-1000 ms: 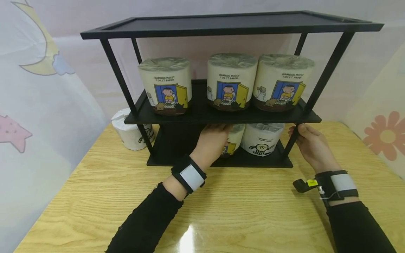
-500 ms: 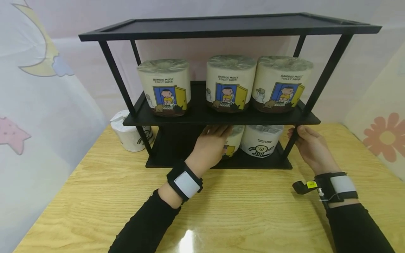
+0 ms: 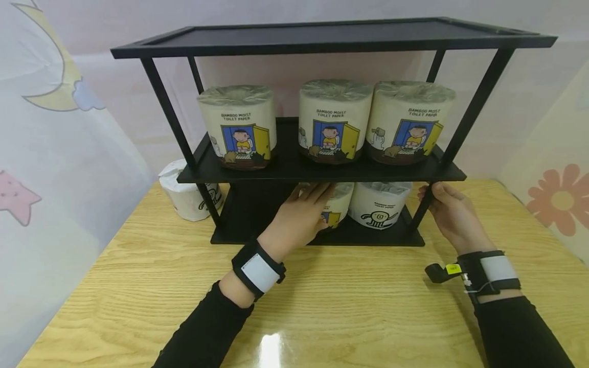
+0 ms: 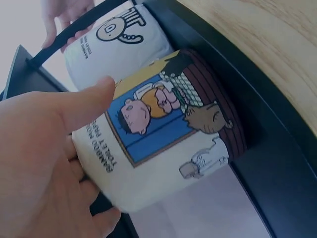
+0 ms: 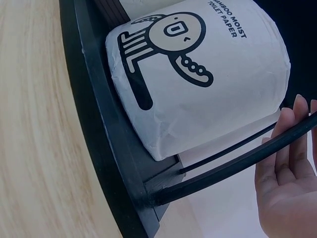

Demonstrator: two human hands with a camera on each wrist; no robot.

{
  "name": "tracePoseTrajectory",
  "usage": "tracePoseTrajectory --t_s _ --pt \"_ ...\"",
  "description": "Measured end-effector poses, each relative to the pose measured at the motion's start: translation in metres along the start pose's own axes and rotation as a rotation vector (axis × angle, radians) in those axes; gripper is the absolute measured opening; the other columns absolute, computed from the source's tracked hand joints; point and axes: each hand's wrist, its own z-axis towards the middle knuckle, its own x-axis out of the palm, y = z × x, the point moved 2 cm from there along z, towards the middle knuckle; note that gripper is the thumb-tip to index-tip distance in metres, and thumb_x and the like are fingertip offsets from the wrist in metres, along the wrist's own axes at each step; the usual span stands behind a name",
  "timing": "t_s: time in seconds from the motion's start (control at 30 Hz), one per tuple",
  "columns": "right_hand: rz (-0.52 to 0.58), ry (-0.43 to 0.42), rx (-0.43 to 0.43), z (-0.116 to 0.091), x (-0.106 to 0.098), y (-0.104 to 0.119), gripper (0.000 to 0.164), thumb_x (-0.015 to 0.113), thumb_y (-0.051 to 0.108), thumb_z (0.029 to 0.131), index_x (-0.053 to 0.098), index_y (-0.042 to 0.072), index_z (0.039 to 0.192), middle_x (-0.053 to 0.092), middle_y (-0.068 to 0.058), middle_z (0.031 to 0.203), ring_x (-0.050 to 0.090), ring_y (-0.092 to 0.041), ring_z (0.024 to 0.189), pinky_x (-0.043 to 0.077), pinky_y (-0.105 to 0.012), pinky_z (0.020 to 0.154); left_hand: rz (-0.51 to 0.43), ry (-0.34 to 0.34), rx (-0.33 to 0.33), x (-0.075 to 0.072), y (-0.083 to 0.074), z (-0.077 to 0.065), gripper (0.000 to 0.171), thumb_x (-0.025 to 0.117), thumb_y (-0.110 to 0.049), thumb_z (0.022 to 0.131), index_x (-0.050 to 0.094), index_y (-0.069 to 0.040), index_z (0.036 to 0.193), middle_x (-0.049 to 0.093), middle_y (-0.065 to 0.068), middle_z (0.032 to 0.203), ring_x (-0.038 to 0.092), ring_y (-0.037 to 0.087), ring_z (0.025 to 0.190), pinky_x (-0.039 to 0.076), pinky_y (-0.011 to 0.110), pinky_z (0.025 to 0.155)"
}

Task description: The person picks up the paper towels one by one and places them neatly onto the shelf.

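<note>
A toilet paper roll (image 3: 335, 204) with a cartoon print stands on the bottom tier of a black rack (image 3: 257, 225). My left hand (image 3: 294, 217) holds this roll at its upper part. In the left wrist view the thumb (image 4: 94, 99) lies over the printed front and the fingers bend round the top edge. My right hand (image 3: 455, 212) grips the rack's front right post (image 5: 237, 166), with fingers behind it. Beside the post, a white toilet paper roll (image 3: 378, 204) with a line-drawn figure stands next to the printed one. The middle tier hides the tops of both partly.
On the middle tier (image 3: 287, 171) stand three printed rolls: a left one (image 3: 239, 130), a centre one (image 3: 335, 122) and a right one (image 3: 409, 125). Another white roll (image 3: 186, 197) sits on the wooden table (image 3: 349, 296), left of the rack. The top tier (image 3: 322, 38) overhangs everything.
My left wrist and forearm have shifted left and slightly down, and more of the printed roll shows beside the hand. The right hand has stayed on the post.
</note>
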Motion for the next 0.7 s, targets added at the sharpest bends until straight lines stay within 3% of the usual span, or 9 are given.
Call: tracePoseTrajectory --t_s 0.17,0.33,0.7 --pt "0.019 0.000 0.006 0.000 0.000 0.000 0.018 0.051 0.003 0.101 0.067 -0.003 0.095 0.066 -0.011 0.100 0.060 -0.020 0.098 0.047 -0.024 0.090 -0.023 0.001 0.017 -0.005 0.004 -0.010 0.077 0.070 -0.036 0.093 0.031 -0.017 0.156 0.026 0.002 0.161 0.027 0.019 0.147 0.025 0.047 0.117" --pt "0.021 0.003 0.010 0.001 0.000 0.000 0.019 0.051 0.003 0.101 0.068 -0.004 0.100 0.065 -0.011 0.101 0.059 -0.020 0.099 0.046 -0.024 0.090 0.024 -0.028 0.033 -0.018 0.009 -0.023 0.065 0.069 -0.037 0.094 0.044 -0.018 0.150 0.037 0.000 0.156 0.038 0.019 0.141 0.031 0.045 0.115" --pt "-0.006 0.016 0.003 0.001 0.000 0.000 0.019 0.051 0.005 0.101 0.068 -0.002 0.098 0.065 -0.010 0.099 0.060 -0.018 0.097 0.046 -0.023 0.090 0.004 -0.028 0.044 -0.037 0.022 -0.053 0.044 0.068 -0.032 0.095 0.062 -0.014 0.135 0.059 0.002 0.136 0.053 0.021 0.128 0.041 0.040 0.107"
